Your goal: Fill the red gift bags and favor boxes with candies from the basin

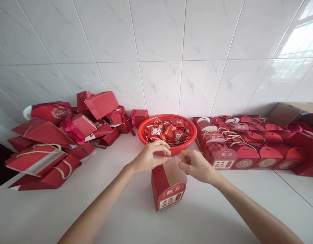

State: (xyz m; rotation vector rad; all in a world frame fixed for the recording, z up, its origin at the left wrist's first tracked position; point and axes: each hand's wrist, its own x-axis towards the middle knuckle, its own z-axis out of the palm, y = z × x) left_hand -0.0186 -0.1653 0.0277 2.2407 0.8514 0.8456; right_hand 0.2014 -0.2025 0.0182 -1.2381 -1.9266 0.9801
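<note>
I read front box (pixel 169 189): red, pale inside, cream label, red characters. Basket (pixel 141 131): bright orange-red, perforated. Sweets (pixel 170 132): mostly red, bits of white. Left-hand pile (pixel 81 125): red, magenta ribbon (pixel 70 127). Right-hand rows (pixel 264 159): red, some round gold-toned patterns. Bench (pixel 121 217) greyish white. Wall (pixel 159 30): white tile, grey veining.

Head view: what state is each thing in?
Red box, upright, open on top.
Red basket, filled with wrapped packets.
Boxes at left, jumbled, some tipped over.
Boxes at right, standing in rows.
Cardboard box, partly out of view.
Left hand, fingers bent near the red box.
Right hand, fingers curled, hold unclear.
</note>
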